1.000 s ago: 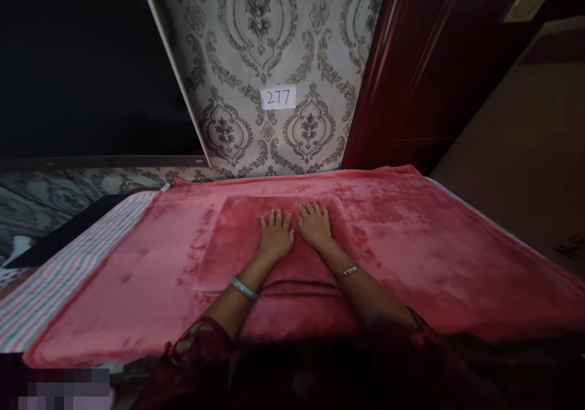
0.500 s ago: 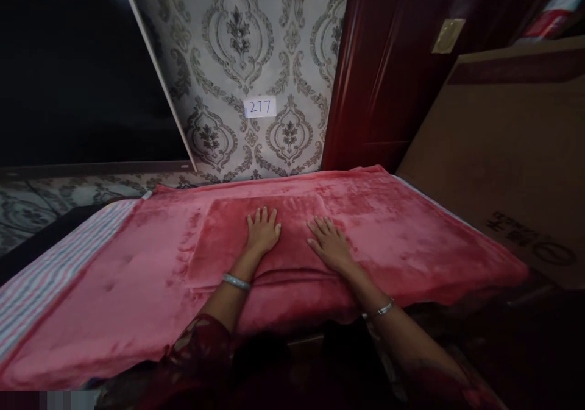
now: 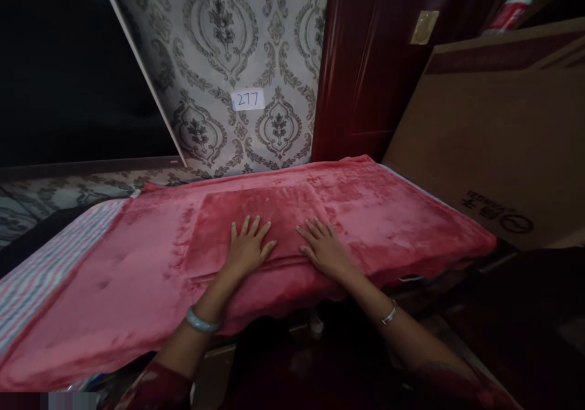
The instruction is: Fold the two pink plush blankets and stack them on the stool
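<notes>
A folded piece of pink-red plush fabric lies flat on a larger spread of the same plush, a pink blanket. My left hand rests palm down on the folded piece's near left part, fingers spread. To its right, my right hand lies flat on the same piece near its right side, fingers stretched out. Neither hand grips anything. Creased layers show along the folded piece's near edge, partly hidden behind my hands.
Striped cloth shows at the left end. A large cardboard box stands at the right. Behind are a dark screen, patterned wallpaper, a "277" label and a dark red wooden panel.
My left hand has slid toward me and slightly left over the folded fabric, its fingers more spread. My right hand stays on the fabric's right part. The view has shifted a little.
</notes>
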The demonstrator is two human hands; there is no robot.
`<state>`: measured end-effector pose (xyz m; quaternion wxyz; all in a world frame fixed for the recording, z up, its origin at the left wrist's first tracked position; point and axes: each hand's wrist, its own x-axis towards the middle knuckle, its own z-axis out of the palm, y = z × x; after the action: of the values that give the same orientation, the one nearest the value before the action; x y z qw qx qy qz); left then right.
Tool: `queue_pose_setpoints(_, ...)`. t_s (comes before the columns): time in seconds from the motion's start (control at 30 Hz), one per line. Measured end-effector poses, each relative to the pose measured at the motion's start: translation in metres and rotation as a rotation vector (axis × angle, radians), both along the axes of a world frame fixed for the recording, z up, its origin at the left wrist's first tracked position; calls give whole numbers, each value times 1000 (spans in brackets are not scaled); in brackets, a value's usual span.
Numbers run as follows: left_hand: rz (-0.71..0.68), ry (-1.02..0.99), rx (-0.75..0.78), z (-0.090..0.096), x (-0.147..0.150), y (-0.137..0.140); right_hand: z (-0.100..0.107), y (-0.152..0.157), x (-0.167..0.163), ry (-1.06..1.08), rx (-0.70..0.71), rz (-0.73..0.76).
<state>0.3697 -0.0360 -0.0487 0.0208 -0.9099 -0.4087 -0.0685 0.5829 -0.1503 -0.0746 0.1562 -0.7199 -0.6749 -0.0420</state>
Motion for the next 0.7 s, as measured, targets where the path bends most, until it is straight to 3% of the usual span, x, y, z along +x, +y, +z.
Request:
queue_pose_setpoints(0.13,12,14,44,-13,-5,-1,-16,-3,-2,-33,34,6)
queue_pose_setpoints(0.33,-43,7,38,-8,-15,1,-20,-4,7,-19,74,73)
queue_pose_setpoints(0.5,-145,12,158,-17,-70,6,-25,-16,30,51,70,193)
queue_pose_setpoints(0.7,-155,16,364,-32,-144,22,-38,-14,45,51,162,266)
